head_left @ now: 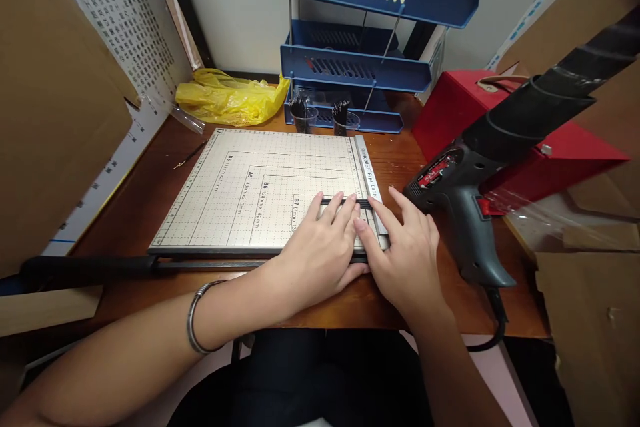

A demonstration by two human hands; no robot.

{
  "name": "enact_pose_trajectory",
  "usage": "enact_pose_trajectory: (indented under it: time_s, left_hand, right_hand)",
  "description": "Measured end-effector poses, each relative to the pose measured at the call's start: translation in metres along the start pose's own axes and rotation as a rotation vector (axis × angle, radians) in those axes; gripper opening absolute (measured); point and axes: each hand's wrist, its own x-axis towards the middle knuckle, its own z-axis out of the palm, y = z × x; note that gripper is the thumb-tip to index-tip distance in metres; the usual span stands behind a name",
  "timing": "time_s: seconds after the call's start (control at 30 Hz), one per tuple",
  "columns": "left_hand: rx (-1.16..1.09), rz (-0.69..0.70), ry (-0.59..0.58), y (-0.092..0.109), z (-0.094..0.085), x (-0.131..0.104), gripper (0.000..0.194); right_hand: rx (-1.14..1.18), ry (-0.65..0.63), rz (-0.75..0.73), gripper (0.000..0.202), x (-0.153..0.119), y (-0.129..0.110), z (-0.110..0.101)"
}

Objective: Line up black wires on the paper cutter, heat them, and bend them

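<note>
A paper cutter (235,180) with a gridded, size-marked board lies on the wooden desk. A small bundle of thin black strips (367,205) rests across its right part, reaching towards the metal guide (369,173). My left hand (320,247) lies over the board, its outstretched fingertips pressing on the strips and its thumb by the front edge. Beside it, my right hand (407,253) has its fingers apart, with index fingertip and thumb at the right end of the strips. The cutter's blade arm, with a black handle (90,265), lies along the front edge.
Two clear cups (305,121) of thin black pieces stand behind the cutter, before a blue tiered tray (355,67). A yellow plastic bag (230,100) lies back left. At right are a heat gun (460,193) and a red box (450,107). Cardboard flanks both sides.
</note>
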Motion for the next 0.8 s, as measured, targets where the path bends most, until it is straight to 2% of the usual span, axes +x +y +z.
enact_pose_trajectory:
  time_s: [0.2, 0.37, 0.6, 0.8]
  left_hand:
    - [0.02, 0.014, 0.008, 0.0, 0.003, 0.0, 0.078]
    - [0.029, 0.019, 0.006, 0.0, 0.002, 0.0, 0.08]
    - [0.005, 0.004, 0.006, 0.001, 0.001, 0.0, 0.082]
    - [0.007, -0.019, -0.004, 0.003, 0.001, 0.001, 0.086]
  right_hand:
    - [-0.046, -0.081, -0.017, 0.044, -0.001, -0.001, 0.0]
    - [-0.029, -0.05, 0.019, 0.043, -0.001, -0.003, 0.002]
    - [0.081, 0.079, 0.038, 0.042, 0.001, 0.008, -0.003]
    - [0.12, 0.23, 0.015, 0.039, 0.007, 0.017, -0.024]
